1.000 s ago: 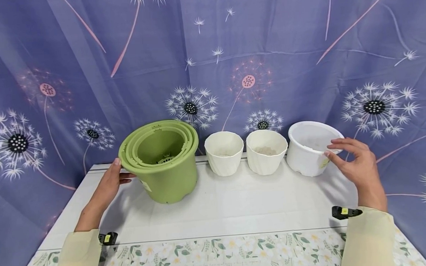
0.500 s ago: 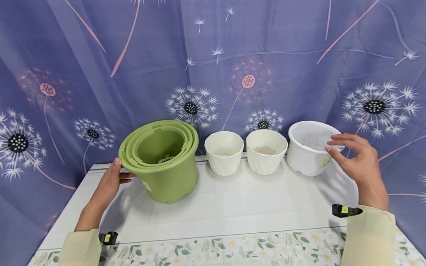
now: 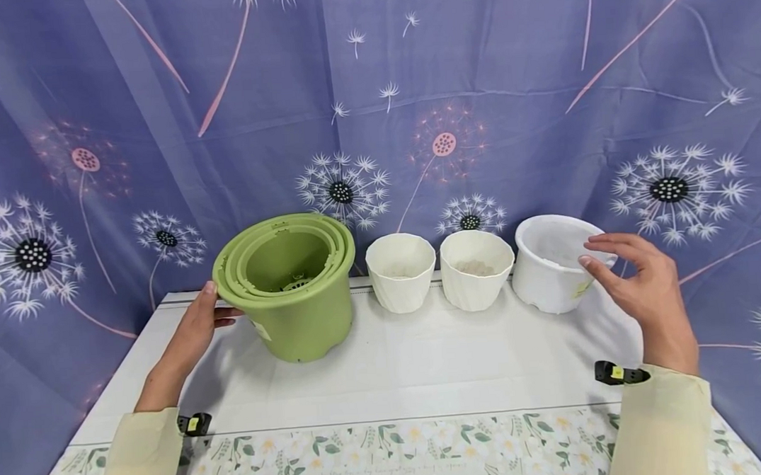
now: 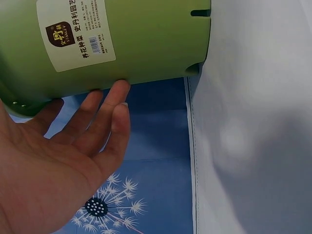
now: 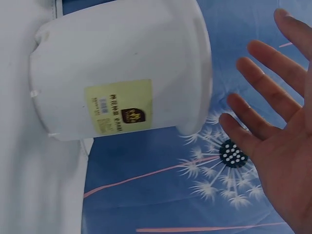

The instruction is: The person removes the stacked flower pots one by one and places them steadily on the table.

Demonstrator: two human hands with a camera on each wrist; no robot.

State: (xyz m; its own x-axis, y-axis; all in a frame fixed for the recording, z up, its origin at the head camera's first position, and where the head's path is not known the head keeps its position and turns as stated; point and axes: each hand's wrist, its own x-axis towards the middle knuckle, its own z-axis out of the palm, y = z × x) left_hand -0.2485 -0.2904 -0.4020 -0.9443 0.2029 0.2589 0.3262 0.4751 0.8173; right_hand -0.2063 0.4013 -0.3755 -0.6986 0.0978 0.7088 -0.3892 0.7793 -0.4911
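Note:
Several green flower pots (image 3: 308,322) stand nested one inside another at the left of the table. My left hand (image 3: 196,327) is at their left side, thumb at the outer rim. In the left wrist view its relaxed fingers (image 4: 117,92) touch the labelled wall of the outer green pot (image 4: 146,53). A white flower pot (image 3: 542,287) with a yellowish label (image 5: 119,107) stands at the right. My right hand (image 3: 644,290) hovers beside its rim with fingers spread; the right wrist view shows a gap between the fingertips and the pot.
Two small cream pots with fluted walls, a left one (image 3: 402,293) and a right one (image 3: 475,290), stand between the green and white pots. A dandelion-print curtain (image 3: 377,160) hangs behind the table (image 3: 412,371). A floral strip (image 3: 339,448) runs along the table's front.
My right hand has drawn slightly right, away from the white pot's rim, and its fingers have loosened. My left hand and the pots stay where they were.

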